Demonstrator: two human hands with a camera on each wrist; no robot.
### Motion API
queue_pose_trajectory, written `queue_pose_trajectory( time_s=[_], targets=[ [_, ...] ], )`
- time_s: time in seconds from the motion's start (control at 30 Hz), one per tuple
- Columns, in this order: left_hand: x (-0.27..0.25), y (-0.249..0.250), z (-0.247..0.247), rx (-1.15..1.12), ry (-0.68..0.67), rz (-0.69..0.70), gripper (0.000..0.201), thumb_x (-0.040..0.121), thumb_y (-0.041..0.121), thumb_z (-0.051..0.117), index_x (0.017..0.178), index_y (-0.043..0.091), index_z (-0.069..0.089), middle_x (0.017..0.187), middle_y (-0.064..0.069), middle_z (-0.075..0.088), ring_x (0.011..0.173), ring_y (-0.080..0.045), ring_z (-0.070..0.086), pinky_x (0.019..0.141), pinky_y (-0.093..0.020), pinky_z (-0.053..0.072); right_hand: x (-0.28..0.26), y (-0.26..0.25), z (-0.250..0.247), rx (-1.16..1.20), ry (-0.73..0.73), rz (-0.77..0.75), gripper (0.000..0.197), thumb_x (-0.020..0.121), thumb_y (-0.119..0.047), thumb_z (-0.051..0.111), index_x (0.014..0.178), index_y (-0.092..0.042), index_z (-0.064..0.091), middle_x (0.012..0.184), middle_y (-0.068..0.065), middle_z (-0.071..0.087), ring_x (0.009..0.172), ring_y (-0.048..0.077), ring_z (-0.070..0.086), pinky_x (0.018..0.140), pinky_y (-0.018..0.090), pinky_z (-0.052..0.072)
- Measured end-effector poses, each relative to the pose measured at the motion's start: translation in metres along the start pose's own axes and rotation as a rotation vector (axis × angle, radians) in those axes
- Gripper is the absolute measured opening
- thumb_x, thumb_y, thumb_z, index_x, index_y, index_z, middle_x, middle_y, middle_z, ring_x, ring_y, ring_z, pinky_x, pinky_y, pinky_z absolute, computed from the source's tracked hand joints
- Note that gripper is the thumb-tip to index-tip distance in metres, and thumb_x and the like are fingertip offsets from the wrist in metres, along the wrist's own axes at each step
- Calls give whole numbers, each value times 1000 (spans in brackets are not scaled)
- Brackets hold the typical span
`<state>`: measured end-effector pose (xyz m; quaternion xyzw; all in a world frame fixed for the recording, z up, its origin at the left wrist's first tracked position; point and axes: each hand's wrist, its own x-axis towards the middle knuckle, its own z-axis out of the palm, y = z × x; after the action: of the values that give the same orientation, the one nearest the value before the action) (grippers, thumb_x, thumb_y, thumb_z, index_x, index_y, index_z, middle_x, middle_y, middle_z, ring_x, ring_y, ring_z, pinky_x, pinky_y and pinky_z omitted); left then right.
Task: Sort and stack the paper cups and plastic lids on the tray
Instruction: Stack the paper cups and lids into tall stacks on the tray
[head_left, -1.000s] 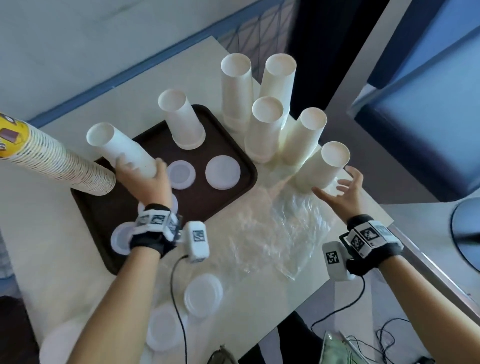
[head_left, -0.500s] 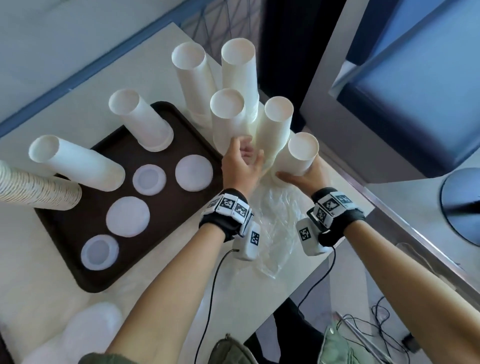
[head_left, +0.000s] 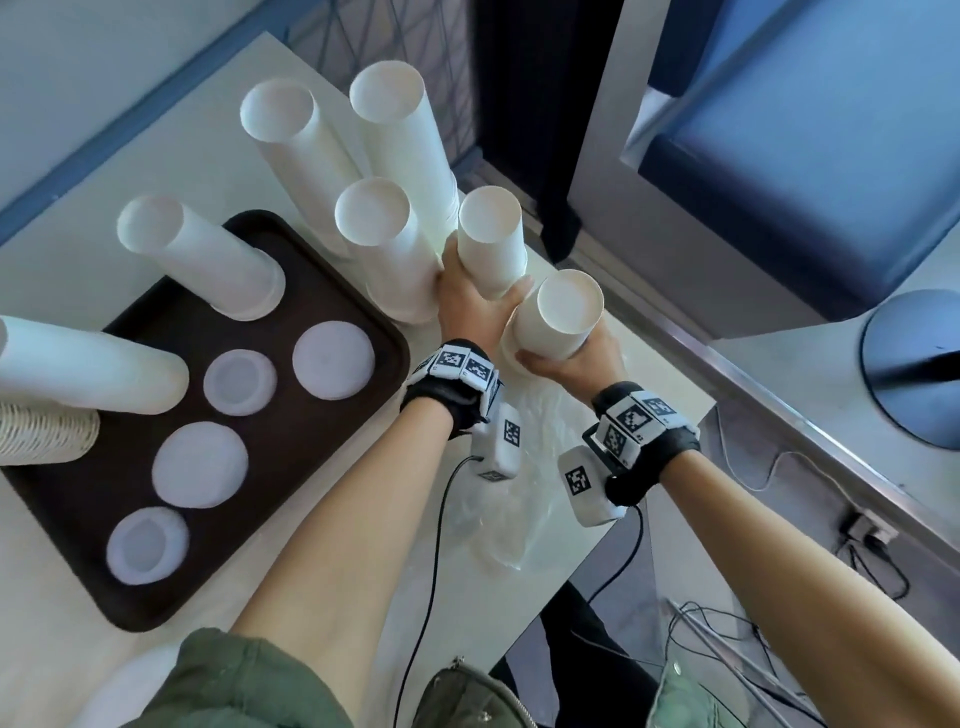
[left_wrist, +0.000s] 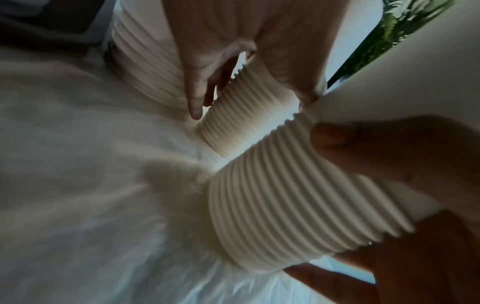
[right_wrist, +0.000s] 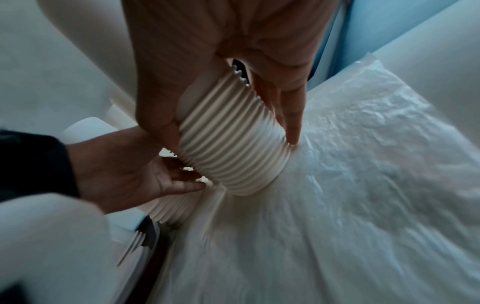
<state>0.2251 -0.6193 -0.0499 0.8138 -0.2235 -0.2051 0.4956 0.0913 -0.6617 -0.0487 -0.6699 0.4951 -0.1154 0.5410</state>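
Note:
On the table just right of the brown tray (head_left: 78, 545) stand tall stacks of white paper cups. My left hand (head_left: 475, 296) grips the lower part of one narrow cup stack (head_left: 491, 244); the left wrist view shows its fingers (left_wrist: 194, 102) curled round the ribbed rims (left_wrist: 246, 115). My right hand (head_left: 556, 358) grips the neighbouring, tilted cup stack (head_left: 563, 317), whose ribbed rims (right_wrist: 228, 148) fill the right wrist view, its base on the plastic bag (right_wrist: 363, 164). Several translucent lids (head_left: 332, 358) lie on the tray beside two more cup stacks (head_left: 208, 260).
Three more white stacks (head_left: 384, 244) stand behind my left hand. A printed cup stack (head_left: 41, 431) leans at the tray's left. A crumpled plastic bag (head_left: 519, 493) covers the table's right corner. A monitor base (head_left: 914, 364) and cables (head_left: 727, 623) lie beyond that edge.
My left hand left the stack on the tray and moved right to the cluster, where it now grips a stack. My right hand closed round the nearest stack.

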Motion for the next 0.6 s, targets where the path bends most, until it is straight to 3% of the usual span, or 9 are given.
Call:
queue_pose_trajectory(
  time_s=[0.13,0.23,0.33,0.4,0.47,0.53,0.6],
  targets=[
    [4,3,8,-64,62,-72,80,61,23,85,127,7,43,119,-8,61,106,-21,58,87,-21,42,4,4,-2,46,-13,44,82,53,-34,84,125,-16,48,111,-3,61,102,15,56,83,28,44],
    [5,3,9,-76,72,-61,78,62,21,85,126,6,44,117,-9,62,104,-24,59,86,-22,43,6,6,-2,88,-13,62,78,54,-30,85,122,-12,51,115,3,62,106,20,58,87,34,48],
    [5,1,5,-92,36,-52,73,64,17,83,124,8,44,109,-3,62,97,-18,58,82,-18,44,4,4,-6,142,-13,57,68,59,-20,86,119,-8,54,111,5,63,103,21,59,85,34,48],
    [2,2,0,-130,8,-38,64,64,13,83,116,14,45,98,8,58,87,-11,56,75,-10,44,0,-1,-9,214,-3,49,55,66,-8,82,113,-7,56,106,5,62,98,20,59,82,33,47],
    [-3,7,-8,-170,-3,-9,61,63,11,83,108,22,43,90,15,54,80,-3,54,72,-12,42,-6,-6,-12,281,-5,25,47,66,-3,81,105,-11,57,102,5,62,93,19,59,80,33,48],
    [-13,13,-21,-188,-39,11,62,65,14,82,110,27,41,95,12,55,84,-5,54,73,-9,42,-13,-12,-16,330,-18,-3,44,59,-10,82,96,-20,59,97,2,64,90,18,61,82,39,52],
    [-30,17,-37,-220,-100,47,67,63,23,82,112,38,39,108,8,54,97,-10,54,85,-10,45,-23,-18,-23,375,-27,-17,46,53,-22,80,94,-26,60,95,-1,65,91,19,62,85,45,54]
  ],
)
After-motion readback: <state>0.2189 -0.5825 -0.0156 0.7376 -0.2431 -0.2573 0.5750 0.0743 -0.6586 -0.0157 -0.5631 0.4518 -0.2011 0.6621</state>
